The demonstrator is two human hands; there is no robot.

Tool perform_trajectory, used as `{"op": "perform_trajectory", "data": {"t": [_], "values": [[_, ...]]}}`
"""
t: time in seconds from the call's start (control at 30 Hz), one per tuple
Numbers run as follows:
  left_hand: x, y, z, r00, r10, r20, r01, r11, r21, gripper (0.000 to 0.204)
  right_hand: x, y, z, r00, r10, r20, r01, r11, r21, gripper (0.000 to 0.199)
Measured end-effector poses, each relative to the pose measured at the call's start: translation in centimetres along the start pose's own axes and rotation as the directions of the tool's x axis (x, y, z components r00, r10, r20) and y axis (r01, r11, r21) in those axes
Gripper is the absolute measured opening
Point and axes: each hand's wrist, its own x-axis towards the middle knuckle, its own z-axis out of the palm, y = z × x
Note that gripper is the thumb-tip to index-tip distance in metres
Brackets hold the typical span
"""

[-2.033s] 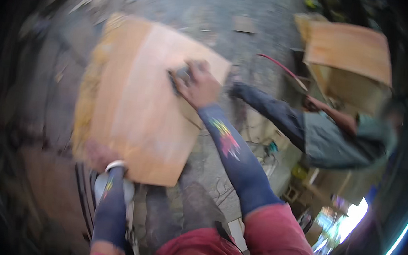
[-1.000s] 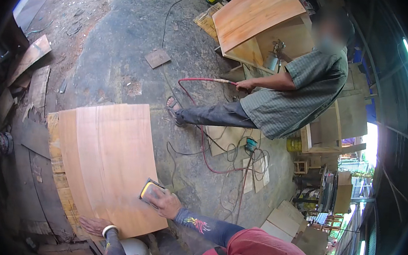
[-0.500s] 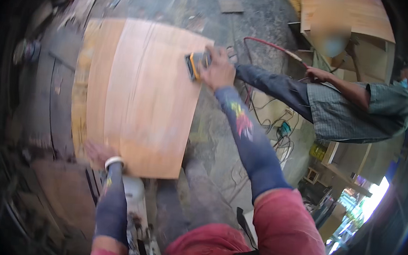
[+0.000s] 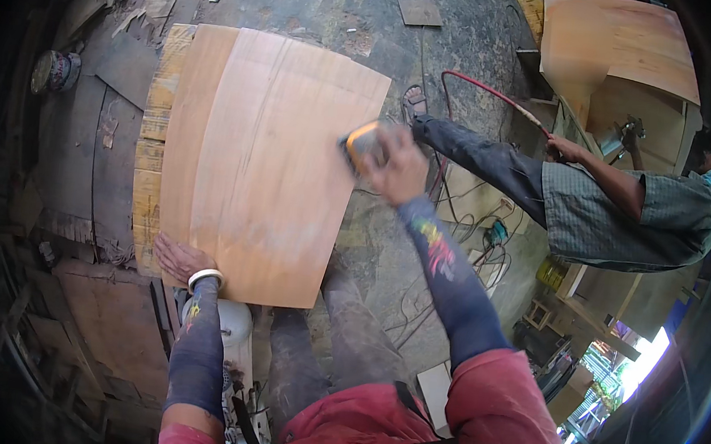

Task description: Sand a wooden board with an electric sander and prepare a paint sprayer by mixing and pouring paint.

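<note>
A broad wooden panel (image 4: 273,157) with pale and darker strips lies before me. My right hand (image 4: 401,169) is wrapped round a yellow-and-black power sander (image 4: 361,147), which sits at the panel's right edge, about halfway along; the hand is slightly blurred. At the near left corner, my left hand (image 4: 183,260) lies flat with its fingers stretched out, partly on the panel and close to the rough yellowish boards (image 4: 150,185) along its left side. A white band circles that wrist.
On the right a co-worker (image 4: 624,206) holds a red hose (image 4: 487,84) and a spray gun (image 4: 630,129) by a wooden cabinet (image 4: 624,43). Cables (image 4: 464,222) snake over the floor. A paint can (image 4: 54,71) stands at far left; a white rounded tank (image 4: 229,322) is near my legs.
My right hand has brought the sander nearer to me along the panel's right edge. My left hand stays at the near left corner. The co-worker's spray-gun hand has moved nearer.
</note>
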Motion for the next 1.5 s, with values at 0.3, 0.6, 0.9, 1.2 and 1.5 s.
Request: {"op": "perform_trajectory", "data": {"t": [0.3, 0.6, 0.9, 1.2, 1.5], "values": [[-0.2, 0.8, 0.4, 0.999, 0.021, -0.041, -0.02, 1.0, 0.023, 0.052, 7.1, 2.6, -1.1, 0.997, 0.055, -0.052, -0.058, 0.997, -0.045, 0.051], [-5.4, 1.2, -3.1, 0.961, 0.272, 0.049, -0.272, 0.962, -0.014, 0.075, -22.5, -9.9, -1.3, 0.853, -0.223, 0.472, 0.167, 0.973, 0.158, 0.074], [-23.0, 8.6, -5.2, 0.922, -0.363, 0.132, 0.368, 0.93, -0.008, 0.088, -25.6, 0.7, -16.4, 0.949, -0.17, 0.264, 0.076, 0.94, 0.331, 0.079], [-29.3, 14.3, -3.3, 0.423, -0.782, 0.458, 0.837, 0.531, 0.133, 0.076, -21.5, 17.1, -24.9, 0.964, -0.046, 0.264, -0.025, 0.965, 0.261, 0.08], [-33.8, 18.7, -3.3, 0.248, 0.295, 0.923, 0.969, -0.089, -0.232, 0.063, -27.0, 24.7, -25.0, 0.948, 0.067, 0.312, -0.143, 0.963, 0.228, 0.085]]}}
